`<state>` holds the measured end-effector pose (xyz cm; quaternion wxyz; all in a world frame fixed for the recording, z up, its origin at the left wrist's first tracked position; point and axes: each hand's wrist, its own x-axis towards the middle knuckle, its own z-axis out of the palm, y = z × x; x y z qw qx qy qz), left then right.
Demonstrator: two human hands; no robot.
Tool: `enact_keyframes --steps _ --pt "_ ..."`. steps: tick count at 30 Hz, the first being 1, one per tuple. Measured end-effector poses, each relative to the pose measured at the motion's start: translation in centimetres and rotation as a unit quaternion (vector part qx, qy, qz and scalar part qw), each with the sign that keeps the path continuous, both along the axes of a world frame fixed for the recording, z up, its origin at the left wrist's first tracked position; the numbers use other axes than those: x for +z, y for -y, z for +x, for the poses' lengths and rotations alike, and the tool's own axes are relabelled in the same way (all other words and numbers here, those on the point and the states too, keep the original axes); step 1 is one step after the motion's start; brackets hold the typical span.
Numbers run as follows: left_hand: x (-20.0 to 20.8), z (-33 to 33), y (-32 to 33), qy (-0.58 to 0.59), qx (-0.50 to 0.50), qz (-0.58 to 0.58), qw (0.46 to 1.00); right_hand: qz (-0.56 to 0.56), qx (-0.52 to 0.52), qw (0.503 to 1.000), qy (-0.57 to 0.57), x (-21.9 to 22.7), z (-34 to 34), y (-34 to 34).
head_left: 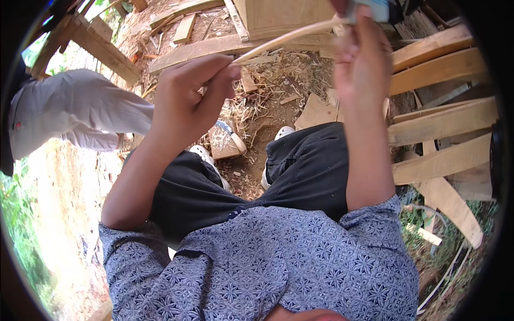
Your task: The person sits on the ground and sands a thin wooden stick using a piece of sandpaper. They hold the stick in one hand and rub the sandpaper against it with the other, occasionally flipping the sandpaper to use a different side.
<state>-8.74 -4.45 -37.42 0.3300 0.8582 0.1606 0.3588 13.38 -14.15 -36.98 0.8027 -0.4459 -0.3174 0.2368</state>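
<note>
A thin pale wooden strip [289, 36] runs slantwise between my two raised hands. My left hand [187, 99] pinches its lower left end between thumb and fingers. My right hand [361, 53] is closed around its upper right end, together with a light blue object [377, 8] at the top edge that I cannot make out. Below the hands I see my dark trousers [305, 171], white shoes [281, 134] and blue patterned shirt [257, 262].
Wood shavings and offcuts [267, 91] litter the dirt ground. Curved wooden planks [444, 123] are stacked at right. A pale wooden box [284, 16] stands at the top. Another person's leg in grey trousers [69, 109] reaches in from the left.
</note>
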Motion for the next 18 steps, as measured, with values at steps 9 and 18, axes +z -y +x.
enact_keyframes --steps 9,18 --pt "0.2 -0.8 0.5 -0.051 -0.067 -0.126 0.988 0.079 0.098 0.988 -0.084 -0.1 -0.5 -0.4" --pt "0.4 -0.9 0.3 -0.018 -0.117 -0.21 0.97 0.087 0.078 0.991 -0.065 0.4 -3.4 -1.5"
